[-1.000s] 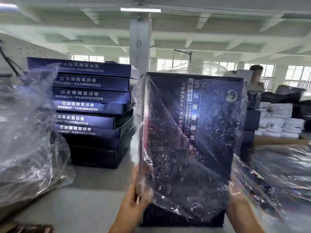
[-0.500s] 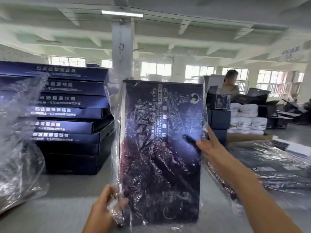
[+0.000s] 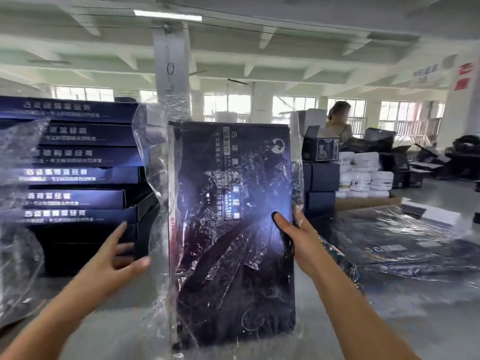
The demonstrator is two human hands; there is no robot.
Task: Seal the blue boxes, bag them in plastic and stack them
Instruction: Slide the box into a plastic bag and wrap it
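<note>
At the middle of the grey desk [image 3: 111,336]: one flat blue box [image 3: 233,242] stands upright on its short end. The dark glossy card face is toward the camera, with white print running down it. A clear plastic bag [image 3: 153,157] sleeves it; the film is crinkled and shiny, loose and ballooning along the left edge and above the top left corner.

The right hand [image 3: 301,242] grips the box's right edge through the film, thumb [image 3: 281,226] flat on the front face, other fingers hidden behind. The left hand [image 3: 117,255] hovers just left of the bag, its fingers [image 3: 117,233] straight and spread, holding nothing; contact with the loose film cannot be told.

Far left: stack of blue boxes [image 3: 78,175], flat slabs lying level, edges uneven, white lettering on the side walls. Near left edge: heap of crumpled clear film [image 3: 18,203]. Right: flat clear bags [image 3: 415,245] lie spread on the desk. Farther right: squat white round jars [image 3: 363,175] stacked in rows beside small dark cartons [image 3: 322,178].
</note>
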